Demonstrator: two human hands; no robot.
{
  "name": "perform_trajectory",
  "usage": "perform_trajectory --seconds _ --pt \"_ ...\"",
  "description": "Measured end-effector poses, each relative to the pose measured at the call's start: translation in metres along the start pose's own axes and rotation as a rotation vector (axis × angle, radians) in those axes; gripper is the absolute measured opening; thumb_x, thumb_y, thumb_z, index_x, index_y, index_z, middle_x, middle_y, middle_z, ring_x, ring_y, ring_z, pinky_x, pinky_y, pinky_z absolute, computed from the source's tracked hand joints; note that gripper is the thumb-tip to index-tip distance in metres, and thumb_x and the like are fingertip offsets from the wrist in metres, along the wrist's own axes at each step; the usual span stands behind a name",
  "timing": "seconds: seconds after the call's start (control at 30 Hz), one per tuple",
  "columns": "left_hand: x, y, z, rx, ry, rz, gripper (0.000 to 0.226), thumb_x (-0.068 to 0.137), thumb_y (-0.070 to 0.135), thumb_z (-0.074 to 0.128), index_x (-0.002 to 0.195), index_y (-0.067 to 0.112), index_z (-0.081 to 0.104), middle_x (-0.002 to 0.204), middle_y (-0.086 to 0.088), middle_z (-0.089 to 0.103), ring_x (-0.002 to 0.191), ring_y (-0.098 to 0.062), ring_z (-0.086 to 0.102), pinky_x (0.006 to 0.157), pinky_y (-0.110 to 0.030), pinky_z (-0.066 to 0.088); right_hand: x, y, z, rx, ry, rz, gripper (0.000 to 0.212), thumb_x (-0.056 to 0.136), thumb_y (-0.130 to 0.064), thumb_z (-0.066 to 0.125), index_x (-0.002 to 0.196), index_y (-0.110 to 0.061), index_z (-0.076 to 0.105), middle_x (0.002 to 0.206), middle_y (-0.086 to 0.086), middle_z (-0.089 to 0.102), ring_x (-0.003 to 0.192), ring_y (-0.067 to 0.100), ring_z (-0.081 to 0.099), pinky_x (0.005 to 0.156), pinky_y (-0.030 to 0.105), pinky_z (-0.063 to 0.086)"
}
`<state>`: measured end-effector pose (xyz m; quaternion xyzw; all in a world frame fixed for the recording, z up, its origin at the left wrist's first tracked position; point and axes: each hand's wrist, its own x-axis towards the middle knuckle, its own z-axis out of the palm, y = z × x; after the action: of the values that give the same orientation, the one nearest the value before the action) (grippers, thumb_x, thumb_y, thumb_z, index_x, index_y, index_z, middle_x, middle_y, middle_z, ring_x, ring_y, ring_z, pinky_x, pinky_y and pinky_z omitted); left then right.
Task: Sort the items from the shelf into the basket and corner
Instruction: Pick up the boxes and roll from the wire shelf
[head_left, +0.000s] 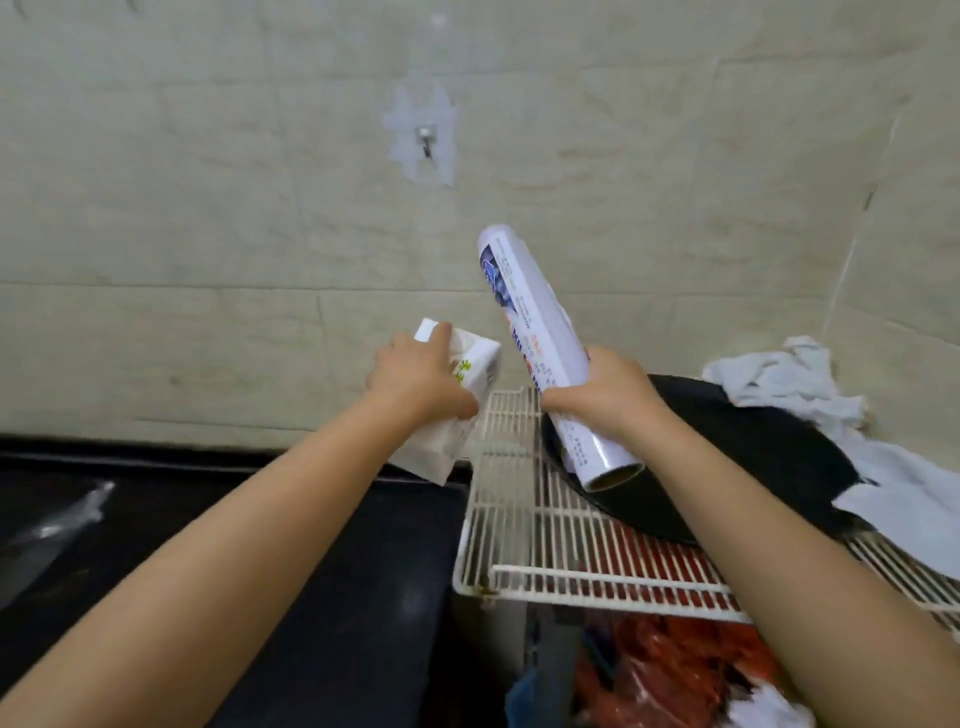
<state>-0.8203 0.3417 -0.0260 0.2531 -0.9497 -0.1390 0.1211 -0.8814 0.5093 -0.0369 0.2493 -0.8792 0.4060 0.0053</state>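
My left hand (415, 376) grips a white carton (452, 410) with green print, held tilted above the left edge of the white wire shelf (524, 535). My right hand (608, 392) is closed around a long white roll of plastic wrap (530, 332) with blue and orange print. The roll points up toward the wall, and its open cardboard end hangs over a black pan (753, 452) lying on the shelf. No basket is in view.
A black countertop (291, 571) lies to the left with a clear plastic piece (57, 525) on it. White cloths (810, 389) are heaped at the shelf's back right. Red bags (670, 665) sit under the shelf. A metal hook (426, 140) is on the tiled wall.
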Motion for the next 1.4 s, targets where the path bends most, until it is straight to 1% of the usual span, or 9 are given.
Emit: perform_trajectory --seconds 0.1,0.17,0.23,0.3,0.5,0.7,0.97,1.1,1.4 --pt "-0.040 -0.072 -0.011 0.026 -0.008 -0.112 0.087 0.072 0.034 0.070 0.143 0.027 0.021 0.128 -0.017 0.044 0.118 -0.035 0.045 0.085 -0.035 0.042 -0.016 -0.043 0.068 -0.120 -0.061 -0.078 0.046 0.065 -0.030 0.072 0.099 -0.011 0.047 0.088 0.004 0.051 0.074 0.026 0.049 0.043 0.024 0.027" --pt "-0.070 -0.118 -0.018 0.034 -0.017 -0.206 0.085 0.072 0.033 0.070 0.142 0.028 0.022 0.129 -0.016 0.041 0.120 -0.035 0.041 0.089 -0.037 0.042 -0.034 -0.070 0.111 -0.188 -0.098 -0.125 0.049 0.065 -0.030 0.072 0.098 -0.010 0.042 0.086 0.004 0.047 0.072 0.027 0.046 0.044 0.025 0.025" --pt "-0.103 -0.166 -0.024 0.048 -0.025 -0.297 0.082 0.072 0.031 0.070 0.141 0.027 0.024 0.129 -0.016 0.038 0.121 -0.035 0.038 0.092 -0.040 0.042 -0.056 -0.095 0.158 -0.250 -0.153 -0.170 0.052 0.066 -0.029 0.071 0.101 -0.009 0.040 0.088 0.009 0.051 0.075 0.030 0.049 0.051 0.028 0.030" --pt "-0.132 -0.209 -0.028 0.066 -0.043 -0.372 0.082 0.072 0.030 0.069 0.141 0.027 0.024 0.130 -0.017 0.037 0.122 -0.035 0.038 0.093 -0.040 0.043 -0.078 -0.113 0.201 -0.298 -0.201 -0.219 0.058 0.065 -0.028 0.071 0.109 -0.007 0.039 0.101 0.014 0.058 0.087 0.034 0.057 0.059 0.031 0.034" --pt "-0.200 -0.320 -0.019 0.084 -0.112 -0.542 0.081 0.075 0.032 0.068 0.142 0.026 0.022 0.131 -0.016 0.035 0.123 -0.034 0.035 0.097 -0.042 0.041 -0.135 -0.139 0.317 -0.374 -0.374 -0.279 0.063 0.066 -0.031 0.072 0.114 -0.011 0.036 0.109 0.015 0.054 0.094 0.032 0.056 0.062 0.032 0.037" --pt "-0.220 -0.404 0.008 0.090 -0.111 -0.626 0.082 0.074 0.036 0.069 0.141 0.026 0.022 0.127 -0.015 0.036 0.117 -0.032 0.038 0.093 -0.042 0.043 -0.142 -0.146 0.407 -0.467 -0.473 -0.262 0.067 0.065 -0.034 0.073 0.115 -0.013 0.035 0.111 0.015 0.054 0.096 0.032 0.057 0.064 0.034 0.041" --pt "-0.153 -0.514 0.045 0.102 -0.185 -0.649 0.079 0.072 0.034 0.068 0.138 0.026 0.025 0.124 -0.012 0.037 0.115 -0.030 0.037 0.090 -0.040 0.042 -0.082 -0.144 0.520 -0.584 -0.522 -0.199 0.067 0.065 -0.036 0.073 0.116 -0.015 0.035 0.111 0.013 0.055 0.095 0.029 0.058 0.065 0.032 0.041" --pt "-0.089 -0.557 0.060 0.133 -0.280 -0.590 0.081 0.074 0.037 0.067 0.140 0.027 0.021 0.126 -0.012 0.036 0.115 -0.030 0.036 0.092 -0.039 0.041 -0.037 -0.152 0.571 -0.629 -0.555 -0.114 0.066 0.068 -0.033 0.070 0.120 -0.013 0.034 0.116 0.014 0.052 0.103 0.031 0.055 0.076 0.035 0.046" --pt "0.014 -0.608 0.098 0.086 -0.412 -0.491 0.080 0.075 0.034 0.066 0.141 0.027 0.020 0.126 -0.012 0.035 0.117 -0.028 0.036 0.092 -0.038 0.041 0.030 -0.152 0.623 -0.596 -0.492 0.146 0.067 0.067 -0.030 0.070 0.121 -0.013 0.035 0.117 0.013 0.051 0.106 0.031 0.053 0.082 0.037 0.047"
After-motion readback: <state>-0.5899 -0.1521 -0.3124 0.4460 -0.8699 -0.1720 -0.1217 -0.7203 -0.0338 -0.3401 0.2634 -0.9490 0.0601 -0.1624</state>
